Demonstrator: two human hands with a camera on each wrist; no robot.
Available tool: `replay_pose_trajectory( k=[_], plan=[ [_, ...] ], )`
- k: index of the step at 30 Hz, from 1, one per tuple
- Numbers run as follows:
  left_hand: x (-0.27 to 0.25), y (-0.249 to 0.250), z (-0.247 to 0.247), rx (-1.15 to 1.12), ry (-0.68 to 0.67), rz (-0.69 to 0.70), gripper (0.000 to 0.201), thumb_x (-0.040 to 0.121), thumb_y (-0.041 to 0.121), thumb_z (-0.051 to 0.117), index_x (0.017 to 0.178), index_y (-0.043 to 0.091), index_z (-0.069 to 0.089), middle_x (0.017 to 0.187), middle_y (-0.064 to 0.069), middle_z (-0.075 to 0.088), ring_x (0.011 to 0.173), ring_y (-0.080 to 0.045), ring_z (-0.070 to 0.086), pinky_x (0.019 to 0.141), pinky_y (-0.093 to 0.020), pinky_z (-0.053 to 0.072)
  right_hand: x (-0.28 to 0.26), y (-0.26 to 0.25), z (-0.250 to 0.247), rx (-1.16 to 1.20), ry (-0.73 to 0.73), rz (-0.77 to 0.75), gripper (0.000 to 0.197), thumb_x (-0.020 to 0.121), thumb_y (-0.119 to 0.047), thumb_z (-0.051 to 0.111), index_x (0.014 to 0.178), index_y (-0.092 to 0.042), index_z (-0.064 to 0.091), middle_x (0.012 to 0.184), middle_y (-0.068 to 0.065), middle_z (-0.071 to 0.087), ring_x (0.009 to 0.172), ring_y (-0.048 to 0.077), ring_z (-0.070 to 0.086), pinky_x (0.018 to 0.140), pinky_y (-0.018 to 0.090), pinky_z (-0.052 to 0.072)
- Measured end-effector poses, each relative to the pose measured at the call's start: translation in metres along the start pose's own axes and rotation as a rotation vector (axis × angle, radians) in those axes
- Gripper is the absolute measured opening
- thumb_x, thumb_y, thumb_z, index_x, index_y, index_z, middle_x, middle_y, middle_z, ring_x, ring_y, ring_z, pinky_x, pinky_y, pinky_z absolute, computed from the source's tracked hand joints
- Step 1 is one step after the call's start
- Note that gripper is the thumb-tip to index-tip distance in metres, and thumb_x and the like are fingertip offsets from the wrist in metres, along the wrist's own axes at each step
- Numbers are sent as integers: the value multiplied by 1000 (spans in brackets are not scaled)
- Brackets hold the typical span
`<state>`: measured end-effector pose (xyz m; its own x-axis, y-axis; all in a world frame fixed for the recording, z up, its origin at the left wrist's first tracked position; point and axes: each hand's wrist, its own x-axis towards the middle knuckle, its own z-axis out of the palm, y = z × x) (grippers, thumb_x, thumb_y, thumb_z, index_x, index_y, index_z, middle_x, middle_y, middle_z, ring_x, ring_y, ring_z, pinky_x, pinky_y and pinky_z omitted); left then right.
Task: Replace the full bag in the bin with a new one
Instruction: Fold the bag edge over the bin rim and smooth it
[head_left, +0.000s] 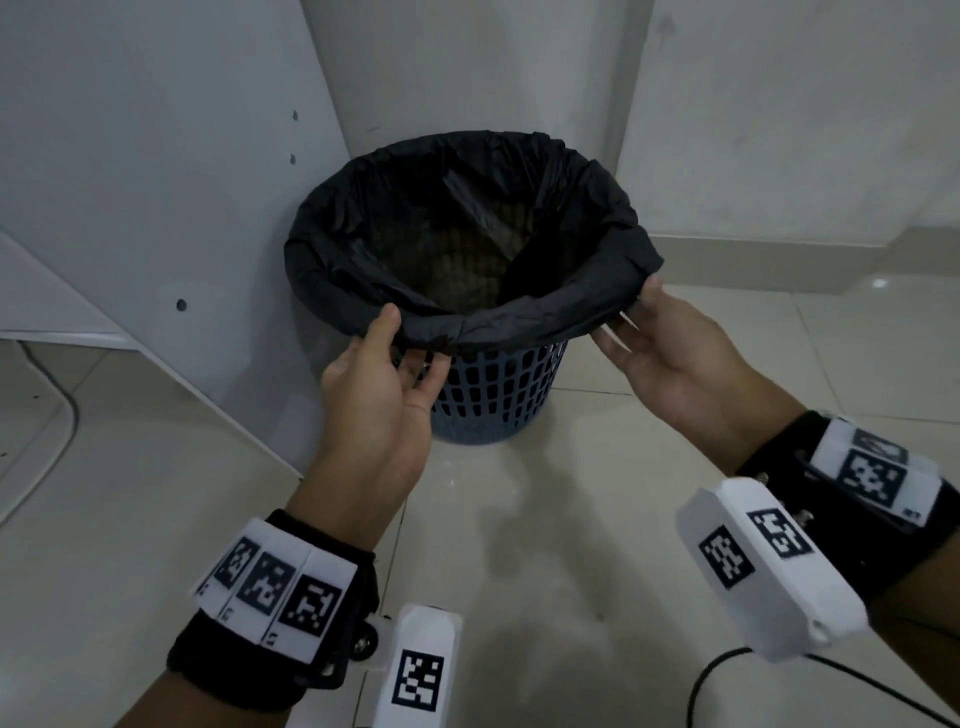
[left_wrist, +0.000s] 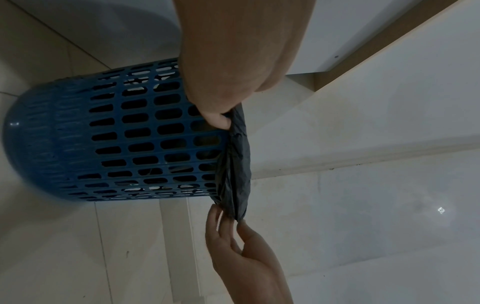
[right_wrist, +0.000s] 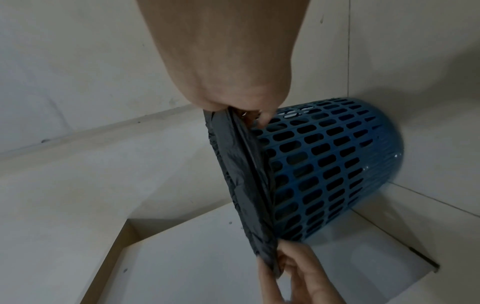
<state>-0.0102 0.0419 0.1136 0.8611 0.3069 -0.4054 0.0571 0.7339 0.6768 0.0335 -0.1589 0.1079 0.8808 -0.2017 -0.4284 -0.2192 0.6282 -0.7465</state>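
From the head camera, I had my left hand (head_left: 382, 384) at the near-left edge of the bag (head_left: 363, 223), thumb on top of the folded-over rim and fingers tucked beneath it, pinching the film. My right hand (head_left: 670, 358) pinched the same rim at its near-right edge, thumb above, fingers below. The bag was thin, black, crinkled plastic, stretched over the mouth of the bin (head_left: 498, 395), a round blue plastic basket with a slotted lattice wall. Beyond my fingertips the bin sat close to a white cabinet panel (head_left: 156, 156) and a pale wall (head_left: 779, 130); on my side of the fingers lay open glossy tile floor (head_left: 545, 545), with a black cable (head_left: 727, 675) near my right wrist.

In the left wrist view, my left fingers (left_wrist: 218, 120) curled onto the gathered rim of the bag (left_wrist: 237, 164) where it lapped the bin (left_wrist: 130, 133). The right hand (left_wrist: 241, 257) held the rim's other end between thumb and fingers.

In the right wrist view, my right fingers (right_wrist: 262, 119) clamped the rim of the bag (right_wrist: 239, 179), lifted slightly off the bin (right_wrist: 337, 160). The left hand (right_wrist: 293, 273) pinched the opposite end, with the white panel (right_wrist: 194, 257) just behind it.
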Motion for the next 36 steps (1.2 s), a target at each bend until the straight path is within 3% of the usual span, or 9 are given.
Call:
replay_pose_trajectory(
  k=[3, 6, 10, 14, 18, 24, 28, 31, 36],
  plan=[
    [0, 0, 0, 6, 7, -6, 33, 96, 14, 66, 126, 1, 61, 118, -14, 68, 105, -25, 68, 73, -34, 62, -16, 1, -3, -82, 102, 110, 47, 97, -44, 57, 132, -13, 52, 118, 3, 53, 102, 22, 56, 72, 38, 58],
    [-1, 0, 0, -1, 0, -10, 32, 96, 14, 65, 125, 1, 61, 119, -13, 68, 106, -24, 68, 72, -34, 62, -29, 11, -5, -67, -19, 197, 54, 93, -51, 58, 123, -6, 56, 110, 5, 58, 97, 23, 61, 66, 37, 59],
    [-1, -1, 1, -1, -5, -4, 27, 97, 14, 64, 121, 2, 62, 117, -13, 68, 103, -24, 68, 72, -34, 62, -34, 18, 3, -27, -179, 220, 41, 95, -34, 60, 120, -2, 56, 117, 12, 64, 103, 24, 66, 76, 36, 63],
    [-1, 0, 0, -15, -9, -12, 22, 96, 13, 65, 115, 2, 63, 109, -12, 69, 98, -23, 68, 74, -36, 62, -28, 19, 4, 68, -198, 182, 22, 101, -12, 51, 118, 0, 60, 103, 10, 71, 95, 21, 71, 79, 34, 62],
    [1, 0, 1, -13, -10, -6, 26, 96, 12, 65, 120, 2, 62, 110, -11, 68, 101, -25, 68, 77, -38, 62, -26, 18, 8, 144, -233, 172, 29, 106, -5, 37, 125, 1, 57, 103, 11, 75, 100, 22, 73, 88, 37, 59],
    [3, 1, 0, 7, -16, 44, 27, 98, 15, 62, 121, 0, 61, 104, -8, 68, 97, -22, 66, 81, -34, 61, -30, 11, 15, 206, -294, 173, 41, 99, -29, 56, 130, -2, 56, 122, 17, 69, 110, 30, 69, 99, 42, 54],
    [-4, -13, -6, -52, 2, 39, 46, 99, 39, 55, 138, 14, 56, 123, 0, 68, 107, -11, 67, 86, -25, 59, -27, 20, 22, 142, -255, 111, 34, 97, -12, 61, 127, 2, 57, 119, 17, 70, 106, 27, 71, 89, 38, 59],
    [-15, -34, -13, -21, 2, -101, 53, 95, 54, 53, 133, 18, 62, 112, 5, 68, 94, -10, 66, 75, -24, 58, -28, 24, 21, 123, -261, 92, 32, 98, -13, 60, 125, 3, 59, 117, 17, 71, 107, 24, 71, 89, 35, 59],
    [-18, -38, -12, -22, -23, -155, 43, 99, 37, 57, 135, 13, 59, 105, 2, 69, 82, -8, 73, 73, -24, 60, -27, 23, 18, 105, -254, 69, 31, 99, -15, 58, 125, 2, 60, 116, 15, 72, 106, 22, 71, 92, 34, 57]
  ],
)
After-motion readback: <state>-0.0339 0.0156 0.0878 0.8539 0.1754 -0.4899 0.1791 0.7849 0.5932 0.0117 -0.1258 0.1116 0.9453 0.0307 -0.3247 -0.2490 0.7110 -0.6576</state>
